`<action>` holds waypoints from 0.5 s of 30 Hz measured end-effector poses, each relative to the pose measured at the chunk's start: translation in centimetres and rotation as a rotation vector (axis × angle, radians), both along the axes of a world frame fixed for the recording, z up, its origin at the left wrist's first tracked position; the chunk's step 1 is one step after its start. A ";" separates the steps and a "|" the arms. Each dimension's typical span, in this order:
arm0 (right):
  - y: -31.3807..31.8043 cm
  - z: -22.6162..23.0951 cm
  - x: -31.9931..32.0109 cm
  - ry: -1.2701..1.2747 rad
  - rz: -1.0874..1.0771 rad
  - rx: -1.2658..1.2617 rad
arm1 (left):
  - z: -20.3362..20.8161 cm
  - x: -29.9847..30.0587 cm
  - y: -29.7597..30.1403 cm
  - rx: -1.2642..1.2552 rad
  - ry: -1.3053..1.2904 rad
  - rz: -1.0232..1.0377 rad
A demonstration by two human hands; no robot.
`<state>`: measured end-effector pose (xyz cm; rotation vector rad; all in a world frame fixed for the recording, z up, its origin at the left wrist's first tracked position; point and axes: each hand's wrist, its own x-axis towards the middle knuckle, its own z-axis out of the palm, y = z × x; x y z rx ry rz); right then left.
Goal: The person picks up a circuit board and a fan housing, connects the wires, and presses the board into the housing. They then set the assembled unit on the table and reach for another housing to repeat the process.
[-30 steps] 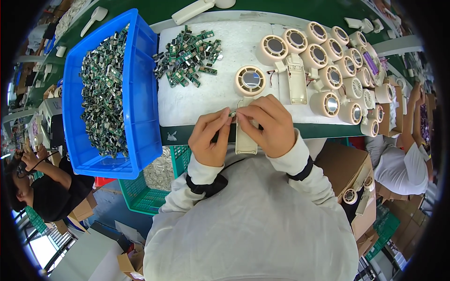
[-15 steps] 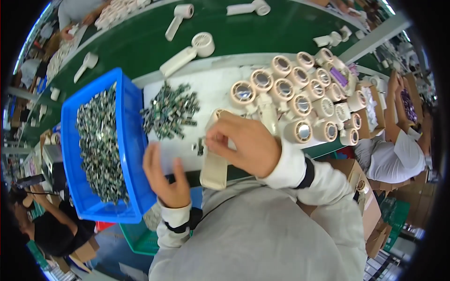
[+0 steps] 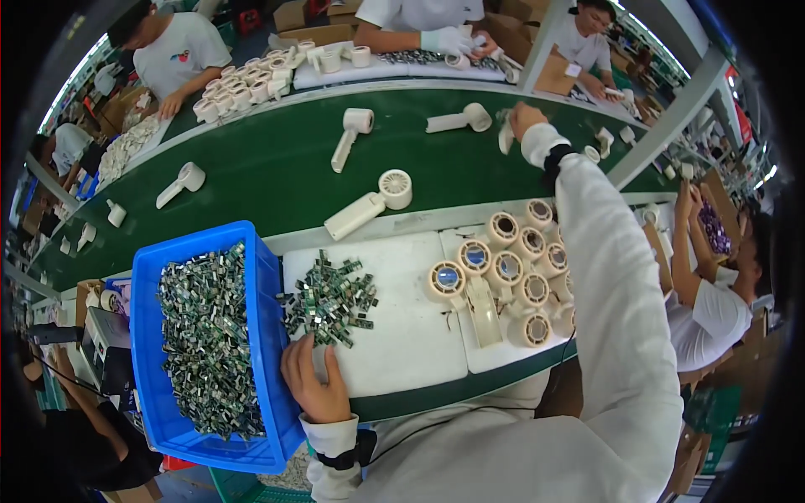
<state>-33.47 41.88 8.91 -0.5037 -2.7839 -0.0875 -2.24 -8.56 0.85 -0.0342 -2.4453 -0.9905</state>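
Stretched far out over the green belt, my right hand (image 3: 528,122) has its fingers closed on a pale handheld fan (image 3: 506,136), blurred and partly covered by the hand. My left hand (image 3: 315,382) rests palm down on the white work surface, thumb and fingers apart, holding nothing. Its fingertips are at the near edge of a pile of small green circuit boards (image 3: 334,293). Just left of it stands a blue bin (image 3: 262,352) full of the same boards. To the right, several cream round fan heads (image 3: 506,268) are bunched, with an opened fan handle (image 3: 483,312) among them.
Along the green belt (image 3: 277,142) lie several white handheld fans, one (image 3: 369,204) at its near edge. Grey metal posts (image 3: 671,117) rise at the right. Co-workers sit across the belt and at the right, beside fan parts and cartons.
The view has tilted up. My right hand has gone from the white surface out over the belt, carrying the fan. My left hand has come to the pile's edge.
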 end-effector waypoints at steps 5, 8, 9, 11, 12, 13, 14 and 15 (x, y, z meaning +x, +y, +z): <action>-3.4 -3.0 -4.9 -0.181 0.078 0.035 | 0.6 0.5 -0.1 -0.010 0.013 0.042; -5.9 -4.5 -7.1 0.093 0.411 0.104 | 1.0 0.2 0.4 -0.044 0.056 -0.002; -7.4 -5.2 -7.4 -0.003 0.427 0.111 | 1.0 0.2 0.5 -0.052 0.064 0.009; -9.4 -5.5 -7.7 -0.151 0.440 0.126 | 0.6 0.4 0.6 -0.030 0.054 -0.078; -9.9 -5.1 -8.0 -0.197 0.441 0.131 | 0.5 0.2 0.5 -0.016 0.048 -0.127; -9.8 -4.5 -7.9 -0.224 0.419 0.183 | 0.5 0.1 0.3 -0.014 0.041 -0.133; -9.9 -3.6 -7.5 -0.260 0.405 0.240 | 0.4 0.1 0.3 -0.056 0.072 -0.160; -9.6 -2.7 -6.8 -0.298 0.385 0.298 | 0.4 -0.1 0.4 -0.095 0.102 -0.194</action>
